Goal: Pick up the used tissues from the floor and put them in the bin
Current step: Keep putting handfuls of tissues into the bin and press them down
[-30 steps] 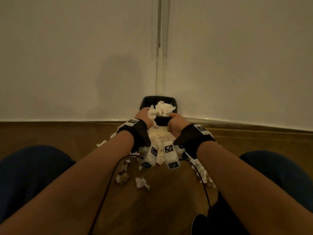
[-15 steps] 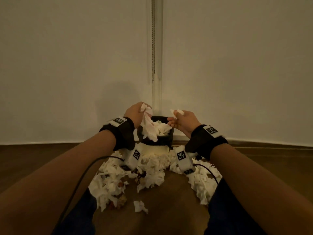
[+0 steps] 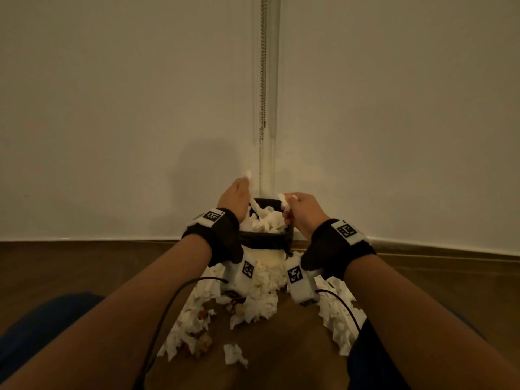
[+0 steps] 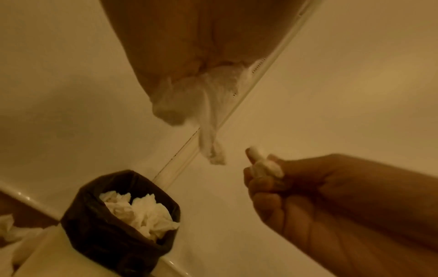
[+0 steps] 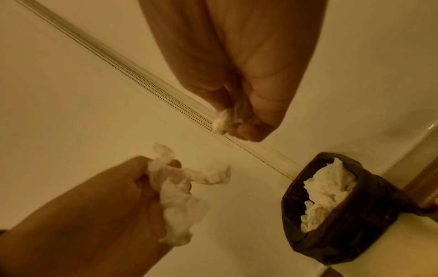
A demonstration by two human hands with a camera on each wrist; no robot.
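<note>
A small bin point(image 3: 266, 240) lined with a black bag stands against the wall, crumpled white tissues point(image 3: 264, 222) showing at its top. My left hand point(image 3: 237, 197) is raised above the bin's left side and grips a long crumpled tissue point(image 4: 208, 105) that hangs down from it. My right hand point(image 3: 299, 208) is over the bin's right side, curled round a small tissue wad point(image 5: 221, 121). The bin point(image 4: 118, 221) sits below both hands in the left wrist view, and the bin point(image 5: 341, 206) also shows in the right wrist view. Many used tissues point(image 3: 253, 299) lie heaped on the floor in front of the bin.
The wooden floor point(image 3: 84, 271) meets a pale wall point(image 3: 112, 108) just behind the bin. A vertical frame with a bead chain point(image 3: 263, 80) runs up the wall above the bin. A single tissue scrap point(image 3: 235, 353) lies nearer me. My knees flank the pile.
Both hands have risen from the bin's rim, each holding tissue, and now hover above the bin. My view has tilted up, showing more wall.
</note>
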